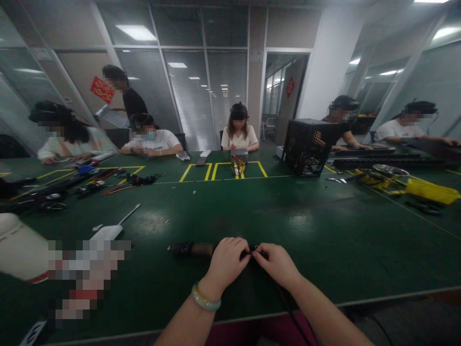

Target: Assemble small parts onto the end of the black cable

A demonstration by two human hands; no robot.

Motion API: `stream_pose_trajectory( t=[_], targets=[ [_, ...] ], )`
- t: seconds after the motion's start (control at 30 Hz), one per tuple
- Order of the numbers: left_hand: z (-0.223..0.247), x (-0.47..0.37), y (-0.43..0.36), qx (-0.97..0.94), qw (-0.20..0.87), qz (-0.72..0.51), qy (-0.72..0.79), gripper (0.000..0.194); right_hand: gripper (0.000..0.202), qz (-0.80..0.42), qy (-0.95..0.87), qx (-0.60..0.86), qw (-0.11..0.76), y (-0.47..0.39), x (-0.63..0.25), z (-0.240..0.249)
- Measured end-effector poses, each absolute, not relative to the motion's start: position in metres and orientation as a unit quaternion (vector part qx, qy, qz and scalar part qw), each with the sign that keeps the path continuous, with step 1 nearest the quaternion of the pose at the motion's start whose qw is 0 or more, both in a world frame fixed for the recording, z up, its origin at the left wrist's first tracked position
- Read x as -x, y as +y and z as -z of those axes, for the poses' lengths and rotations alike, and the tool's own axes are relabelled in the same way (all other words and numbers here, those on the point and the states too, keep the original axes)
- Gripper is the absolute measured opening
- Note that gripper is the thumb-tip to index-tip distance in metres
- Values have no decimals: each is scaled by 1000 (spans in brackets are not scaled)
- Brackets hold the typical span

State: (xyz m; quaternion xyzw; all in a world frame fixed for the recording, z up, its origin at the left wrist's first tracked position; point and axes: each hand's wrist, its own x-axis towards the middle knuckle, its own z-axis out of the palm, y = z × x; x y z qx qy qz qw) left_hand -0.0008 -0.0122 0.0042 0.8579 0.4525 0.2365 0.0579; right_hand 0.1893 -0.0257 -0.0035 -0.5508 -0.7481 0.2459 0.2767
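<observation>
A dark, rod-shaped tool (201, 249) with a brownish band and a small light tip at its left end lies across the green table in front of me. My left hand (230, 262), with a pale bangle on the wrist, curls over the right part of this tool. Close beside it, my right hand (275, 262) is closed in a pinch near the tool's right end. From beneath the right hand a black cable (288, 300) runs down over the table edge. The fingertips of both hands nearly meet, and what lies between them is mostly hidden.
A white power strip (108, 233) and a cream-coloured container (21, 247) are at the left. Across the green table (162, 302) stands a black computer case (306, 146), with cables (140, 179) at far left and a yellow basket (432, 191) at right. Several people sit opposite; one stands.
</observation>
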Motion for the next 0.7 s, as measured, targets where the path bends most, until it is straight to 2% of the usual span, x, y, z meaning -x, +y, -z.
stream_pose_trajectory(
  t=[0.7],
  targets=[
    [-9,2,-16,-858,64,-242,448,7,21,-245,-753,546,275,-30,-188,1]
  ],
)
